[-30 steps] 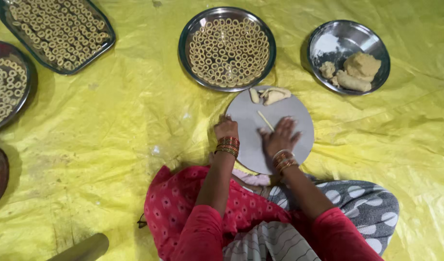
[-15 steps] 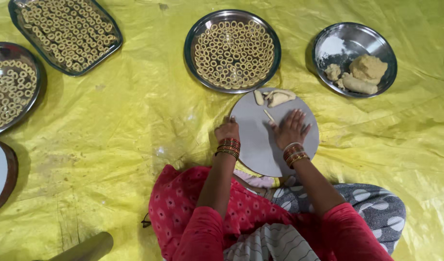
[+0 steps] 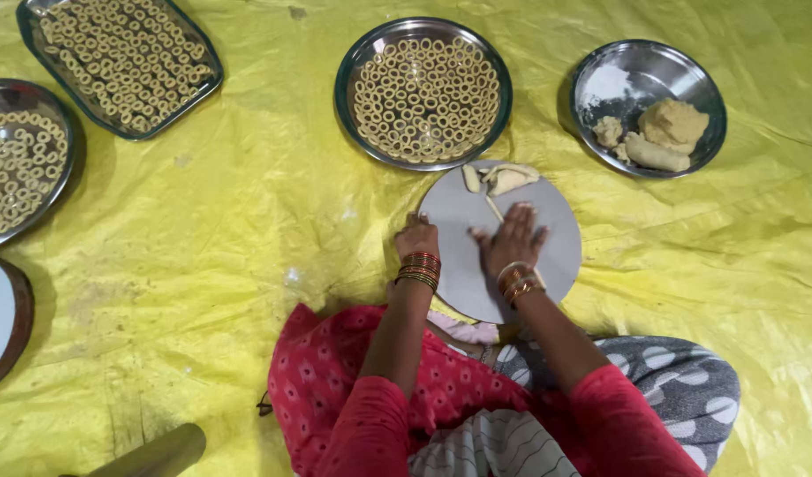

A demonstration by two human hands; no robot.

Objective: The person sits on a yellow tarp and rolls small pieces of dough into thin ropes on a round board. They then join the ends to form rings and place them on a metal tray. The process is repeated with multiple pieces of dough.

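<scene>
A round grey board (image 3: 556, 256) lies on the yellow sheet in front of me. My right hand (image 3: 512, 238) lies flat on it, fingers spread, pressing on a thin strip of dough (image 3: 492, 208) whose end shows beyond the fingertips. My left hand (image 3: 416, 238) grips the board's left edge. Both wrists carry bangles. A few small dough pieces (image 3: 505, 178) sit at the board's far edge.
Just beyond the board stands a round steel plate (image 3: 346, 97) filled with dough rings. A steel bowl (image 3: 640, 71) with dough lumps stands far right. A rectangular tray (image 3: 37, 19) and a round plate (image 3: 70, 172) of rings lie left. A dark-rimmed round thing (image 3: 19, 331) pokes in at the left edge.
My right hand has slid forward and right across the board over the dough strip. My left hand stays on the board's edge.
</scene>
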